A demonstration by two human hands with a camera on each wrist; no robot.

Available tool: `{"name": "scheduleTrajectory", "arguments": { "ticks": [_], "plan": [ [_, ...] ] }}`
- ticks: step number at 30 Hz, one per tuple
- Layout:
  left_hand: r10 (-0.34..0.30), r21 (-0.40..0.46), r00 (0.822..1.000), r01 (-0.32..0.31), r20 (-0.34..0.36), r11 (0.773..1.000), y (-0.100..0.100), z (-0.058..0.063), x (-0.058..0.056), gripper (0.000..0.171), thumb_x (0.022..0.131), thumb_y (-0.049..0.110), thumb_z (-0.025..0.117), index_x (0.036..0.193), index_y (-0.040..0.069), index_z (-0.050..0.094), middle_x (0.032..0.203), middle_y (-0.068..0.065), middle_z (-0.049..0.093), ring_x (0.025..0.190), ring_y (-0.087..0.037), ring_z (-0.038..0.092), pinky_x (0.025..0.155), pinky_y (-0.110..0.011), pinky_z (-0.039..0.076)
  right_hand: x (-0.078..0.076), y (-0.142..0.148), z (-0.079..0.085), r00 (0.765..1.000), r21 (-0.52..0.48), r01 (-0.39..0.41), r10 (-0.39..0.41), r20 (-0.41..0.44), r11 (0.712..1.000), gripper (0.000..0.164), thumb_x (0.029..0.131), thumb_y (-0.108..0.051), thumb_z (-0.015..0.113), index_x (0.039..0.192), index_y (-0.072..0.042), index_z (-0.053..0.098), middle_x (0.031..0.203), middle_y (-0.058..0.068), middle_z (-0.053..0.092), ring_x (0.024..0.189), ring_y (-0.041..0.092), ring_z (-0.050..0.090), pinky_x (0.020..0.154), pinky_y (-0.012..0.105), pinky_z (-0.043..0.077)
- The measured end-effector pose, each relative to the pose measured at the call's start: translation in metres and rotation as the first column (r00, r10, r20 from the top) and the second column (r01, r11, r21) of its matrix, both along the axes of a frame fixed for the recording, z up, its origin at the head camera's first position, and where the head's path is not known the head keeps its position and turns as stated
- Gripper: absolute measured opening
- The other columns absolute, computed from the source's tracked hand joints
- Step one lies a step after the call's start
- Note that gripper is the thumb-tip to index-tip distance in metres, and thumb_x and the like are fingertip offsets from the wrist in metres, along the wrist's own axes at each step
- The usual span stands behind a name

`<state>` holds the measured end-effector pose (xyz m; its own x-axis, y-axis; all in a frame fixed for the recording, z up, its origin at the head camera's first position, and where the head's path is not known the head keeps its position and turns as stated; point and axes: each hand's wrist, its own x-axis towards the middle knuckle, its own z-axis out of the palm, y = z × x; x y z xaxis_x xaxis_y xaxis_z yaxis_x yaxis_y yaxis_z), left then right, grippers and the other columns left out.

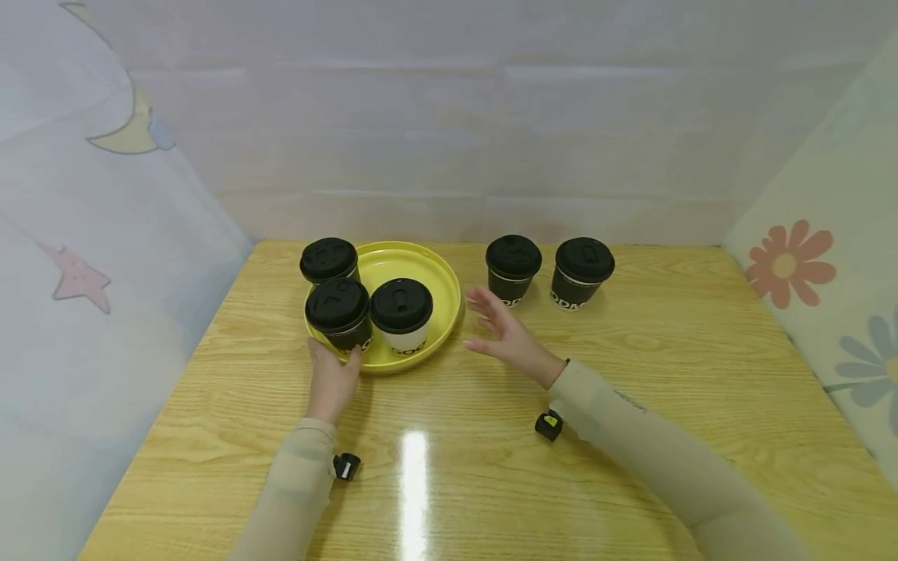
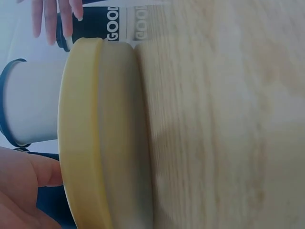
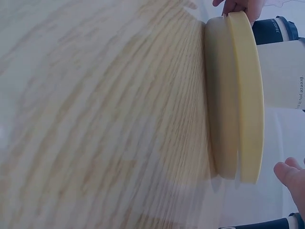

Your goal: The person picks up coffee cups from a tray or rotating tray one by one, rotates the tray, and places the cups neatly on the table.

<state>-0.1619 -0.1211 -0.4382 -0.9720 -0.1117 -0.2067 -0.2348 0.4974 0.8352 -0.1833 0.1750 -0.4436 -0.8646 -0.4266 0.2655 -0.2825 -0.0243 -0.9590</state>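
Note:
A yellow plate [image 1: 442, 300] stands on the wooden table and carries two black lidded cups [image 1: 338, 312] [image 1: 328, 261] and a white cup with a black lid [image 1: 401, 314]. My left hand [image 1: 333, 362] holds the plate's near rim beside the front black cup; its thumb [image 2: 45, 172] lies on the rim [image 2: 81, 133]. My right hand [image 1: 491, 327] hovers open, fingers spread, just right of the plate and touches nothing. Two more black cups [image 1: 514, 269] [image 1: 582, 273] stand on the table beyond it. The right wrist view shows the plate's edge [image 3: 243, 95] and the white cup [image 3: 281, 71].
White fabric walls close in the table at the back and left, and a flowered one [image 1: 828, 312] on the right. Bare tabletop [image 1: 631, 436] stretches along the front and right, with a light glare [image 1: 414, 483] near the front middle.

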Motion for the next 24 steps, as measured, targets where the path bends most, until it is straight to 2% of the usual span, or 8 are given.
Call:
{"name": "scheduleTrajectory", "arguments": {
  "ticks": [9,17,24],
  "plan": [
    [0.001,-0.032,1.000,-0.001,0.010,0.999,-0.002,-0.005,-0.003,0.087,0.100,0.019,0.046,0.143,-0.014,-0.022,0.151,-0.037,-0.018,0.143,-0.043,-0.005,0.116,-0.048,0.007,-0.005,-0.015,0.003,1.000,0.038,-0.010,0.009,0.019,0.999,0.088,0.088,-0.002,0.069,0.154,0.003,0.010,0.157,0.022,0.017,0.143,0.038,0.021,0.114,0.055,0.017],
    [0.004,-0.041,1.000,-0.004,-0.001,0.999,0.000,-0.005,-0.003,0.087,0.098,0.017,0.046,0.143,-0.016,-0.021,0.151,-0.038,-0.017,0.143,-0.044,-0.004,0.116,-0.049,0.008,-0.008,-0.023,0.002,1.000,0.057,-0.015,0.014,0.026,0.998,0.093,0.089,-0.011,0.072,0.155,0.000,0.008,0.158,0.020,0.016,0.144,0.035,0.021,0.114,0.053,0.018],
    [-0.004,-0.052,1.000,0.004,0.008,0.999,-0.001,-0.005,-0.003,0.087,0.099,0.018,0.045,0.143,-0.015,-0.022,0.151,-0.037,-0.018,0.143,-0.045,-0.005,0.116,-0.049,0.008,-0.013,-0.033,-0.001,0.999,0.043,-0.033,0.031,0.045,0.999,0.092,0.088,-0.009,0.072,0.154,0.003,0.009,0.159,0.022,0.013,0.144,0.034,0.019,0.116,0.049,0.017]
  ]
}}
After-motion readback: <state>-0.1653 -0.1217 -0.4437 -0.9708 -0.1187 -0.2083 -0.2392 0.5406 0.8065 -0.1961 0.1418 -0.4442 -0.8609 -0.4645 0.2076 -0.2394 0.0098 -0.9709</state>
